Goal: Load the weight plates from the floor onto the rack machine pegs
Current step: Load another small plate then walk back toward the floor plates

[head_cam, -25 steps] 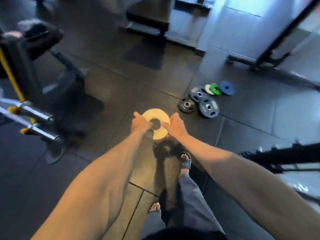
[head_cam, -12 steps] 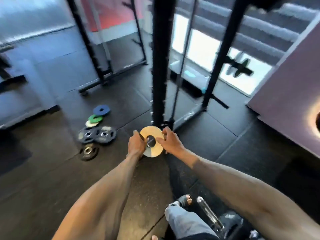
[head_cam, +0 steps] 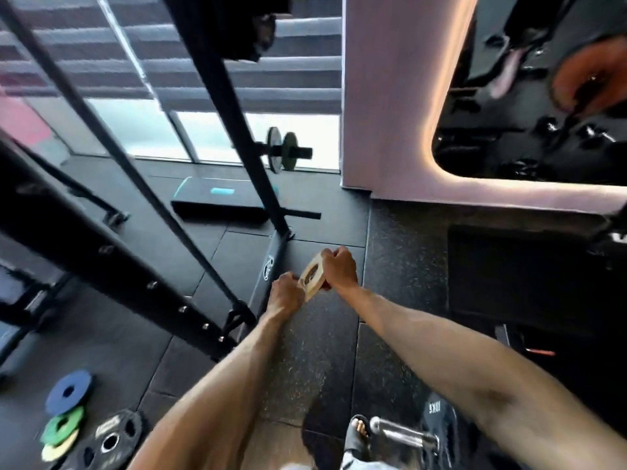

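**Carrying the pale plate to the peg**

While both hands hold it, the pale weight plate (head_cam: 312, 278) is in the air above the dark floor (head_cam: 319, 354), tilted on its edge, near the base of the black rack (head_cam: 234, 130). The left hand (head_cam: 284, 293) is clamped on its lower rim and the right hand (head_cam: 340, 269) on its upper rim, so each grip is closed on the plate. To do this step well, I think the person should turn the plate until its centre hole faces a peg, then slide it straight on, with the fingers away from the hole.

One loaded peg (head_cam: 298, 151) with two discs shows behind the upright, well apart from the hands. A shiny peg (head_cam: 402, 435) lies low near the sandalled foot (head_cam: 358, 432). On the floor at the left wait the blue plate (head_cam: 69, 391), the green plate (head_cam: 62, 425) and the black plate (head_cam: 110, 439). The slanted rack bars stand between the hands and the far peg and could block the way.
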Available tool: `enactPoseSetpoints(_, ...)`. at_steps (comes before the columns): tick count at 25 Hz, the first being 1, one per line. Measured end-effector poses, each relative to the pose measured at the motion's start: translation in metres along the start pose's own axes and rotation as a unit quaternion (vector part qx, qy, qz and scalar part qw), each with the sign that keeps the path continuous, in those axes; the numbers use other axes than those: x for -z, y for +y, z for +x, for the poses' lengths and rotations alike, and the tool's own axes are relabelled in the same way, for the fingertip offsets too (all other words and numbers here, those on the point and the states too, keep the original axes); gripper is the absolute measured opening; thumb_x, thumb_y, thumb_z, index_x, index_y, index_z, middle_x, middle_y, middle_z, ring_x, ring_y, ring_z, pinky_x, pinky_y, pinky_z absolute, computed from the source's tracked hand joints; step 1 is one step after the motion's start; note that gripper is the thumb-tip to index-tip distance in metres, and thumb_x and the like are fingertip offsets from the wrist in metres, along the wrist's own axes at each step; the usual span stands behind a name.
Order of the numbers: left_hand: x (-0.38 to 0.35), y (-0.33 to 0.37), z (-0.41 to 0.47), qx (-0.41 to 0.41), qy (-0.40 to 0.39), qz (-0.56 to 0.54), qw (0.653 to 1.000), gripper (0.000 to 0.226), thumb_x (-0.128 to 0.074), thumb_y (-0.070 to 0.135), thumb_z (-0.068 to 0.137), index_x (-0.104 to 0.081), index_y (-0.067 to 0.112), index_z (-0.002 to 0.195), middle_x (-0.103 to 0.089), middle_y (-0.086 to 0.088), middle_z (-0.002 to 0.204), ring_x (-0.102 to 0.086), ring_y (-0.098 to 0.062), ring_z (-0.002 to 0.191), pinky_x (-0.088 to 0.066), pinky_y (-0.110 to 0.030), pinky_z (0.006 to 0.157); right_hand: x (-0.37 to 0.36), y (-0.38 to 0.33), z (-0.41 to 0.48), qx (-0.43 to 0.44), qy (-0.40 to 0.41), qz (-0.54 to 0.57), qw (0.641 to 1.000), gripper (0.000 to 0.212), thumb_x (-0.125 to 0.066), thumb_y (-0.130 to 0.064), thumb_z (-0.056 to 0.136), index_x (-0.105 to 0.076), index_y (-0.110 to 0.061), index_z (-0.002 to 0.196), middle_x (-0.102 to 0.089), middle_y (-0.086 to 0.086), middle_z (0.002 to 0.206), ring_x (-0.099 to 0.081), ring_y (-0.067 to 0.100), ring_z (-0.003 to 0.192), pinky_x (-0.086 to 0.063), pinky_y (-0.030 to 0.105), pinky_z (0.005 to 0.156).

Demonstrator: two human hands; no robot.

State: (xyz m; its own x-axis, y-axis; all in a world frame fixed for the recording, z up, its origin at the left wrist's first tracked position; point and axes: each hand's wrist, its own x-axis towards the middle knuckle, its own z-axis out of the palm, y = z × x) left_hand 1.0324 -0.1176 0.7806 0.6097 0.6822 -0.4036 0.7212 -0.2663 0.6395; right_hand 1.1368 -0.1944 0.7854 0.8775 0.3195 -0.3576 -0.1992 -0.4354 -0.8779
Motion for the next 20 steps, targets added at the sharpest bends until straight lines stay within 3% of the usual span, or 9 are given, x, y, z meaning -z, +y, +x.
enactPoseSetpoints(1, -0.002, 0.008, 0.016, -0.019, -0.025, 0.023, 0.999, 0.031, -0.057, 0.013, 0.081, -0.072, 0.01, 0.108, -0.073, -0.016, 0.106, -0.068, -0.03, 0.104, -0.05, -0.03, 0.077, 0.004, 0.0, 0.02, -0.024, 0.019, 0.017, 0.999, 0.04, -0.046, -0.044, 0.075, -0.054, -0.008, 0.091, -0.069, 0.023, 0.101, -0.068, 0.042, 0.092, -0.057, 0.053, 0.078)
enactPoseSetpoints(3, -0.004, 0.027, 0.035, -0.071, -0.088, 0.08, 0.99, 0.035, -0.055, 0.005, 0.077, -0.073, 0.012, 0.107, -0.074, -0.016, 0.098, -0.069, -0.03, 0.098, -0.044, -0.026, 0.064, 0.009, 0.005, 0.061, -0.056, 0.042, 0.035, 0.997, 0.053, -0.046, -0.048, 0.074, -0.06, -0.001, 0.094, -0.07, 0.022, 0.101, -0.069, 0.04, 0.092, -0.058, 0.05, 0.078)
enactPoseSetpoints(5, -0.007, 0.044, 0.051, -0.118, -0.122, 0.144, 0.975, 0.037, -0.055, 0.0, 0.08, -0.069, 0.011, 0.112, -0.072, -0.015, 0.099, -0.068, -0.029, 0.097, -0.041, -0.024, 0.065, 0.011, 0.001, 0.09, -0.092, 0.072, 0.046, 0.992, 0.061, -0.047, -0.053, 0.071, -0.065, 0.0, 0.095, -0.072, 0.02, 0.099, -0.07, 0.038, 0.091, -0.059, 0.048, 0.078)
enactPoseSetpoints(7, -0.009, 0.056, 0.074, -0.148, -0.138, 0.161, 0.966, 0.026, -0.056, 0.006, 0.084, -0.066, 0.011, 0.108, -0.07, -0.014, 0.095, -0.068, -0.029, 0.092, -0.047, -0.03, 0.067, 0.012, -0.016, 0.104, -0.116, 0.083, 0.068, 0.987, 0.065, -0.048, -0.055, 0.07, -0.066, 0.001, 0.098, -0.071, 0.021, 0.103, -0.07, 0.039, 0.092, -0.059, 0.05, 0.079)
enactPoseSetpoints(10, -0.01, 0.068, 0.121, -0.161, -0.122, 0.158, 0.967, 0.01, -0.058, 0.01, 0.087, -0.067, 0.008, 0.089, -0.072, -0.02, 0.088, -0.07, -0.033, 0.086, -0.049, -0.035, 0.063, 0.009, -0.038, 0.133, -0.127, 0.116, 0.058, 0.983, 0.06, -0.052, -0.048, 0.089, -0.062, 0.005, 0.117, -0.065, 0.023, 0.121, -0.063, 0.038, 0.11, -0.052, 0.042, 0.093)
enactPoseSetpoints(14, -0.002, 0.095, 0.184, -0.153, -0.115, 0.136, 0.972, 0.014, -0.062, 0.009, 0.083, -0.071, 0.001, 0.09, -0.073, -0.021, 0.089, -0.071, -0.032, 0.085, -0.048, -0.033, 0.062, 0.0, -0.059, 0.186, -0.099, 0.121, 0.06, 0.986, 0.052, -0.04, -0.039, 0.103, -0.059, 0.005, 0.123, -0.062, 0.025, 0.126, -0.06, 0.038, 0.115, -0.047, 0.041, 0.098)
enactPoseSetpoints(17, -0.003, 0.111, 0.223, -0.131, -0.123, 0.083, 0.98, 0.024, -0.064, 0.018, 0.089, -0.07, -0.004, 0.096, -0.073, -0.02, 0.084, -0.073, -0.029, 0.075, -0.061, -0.042, 0.066, -0.006, -0.06, 0.216, -0.062, 0.099, -0.016, 0.993, 0.027, -0.041, -0.029, 0.101, -0.054, -0.008, 0.111, -0.069, 0.021, 0.11, -0.068, 0.038, 0.095, -0.056, 0.05, 0.083)
enactPoseSetpoints(18, -0.005, 0.118, 0.234, -0.126, -0.122, 0.085, 0.981, 0.024, -0.065, 0.018, 0.089, -0.069, -0.005, 0.096, -0.073, -0.019, 0.083, -0.072, -0.028, 0.073, -0.06, -0.039, 0.063, -0.006, -0.06, 0.224, -0.063, 0.082, -0.047, 0.994, 0.019, -0.044, -0.026, 0.098, -0.049, -0.012, 0.11, -0.069, 0.017, 0.105, -0.069, 0.036, 0.09, -0.058, 0.049, 0.078)
enactPoseSetpoints(20, -0.008, 0.133, 0.257, -0.119, -0.128, 0.085, 0.981, 0.018, -0.065, 0.013, 0.089, -0.069, -0.003, 0.098, -0.07, -0.016, 0.081, -0.068, -0.025, 0.068, -0.054, -0.027, 0.052, -0.002, -0.061, 0.249, -0.062, 0.07, -0.089, 0.992, 0.029, -0.051, -0.023, 0.093, -0.043, -0.013, 0.12, -0.066, 0.016, 0.111, -0.066, 0.035, 0.097, -0.056, 0.043, 0.082)
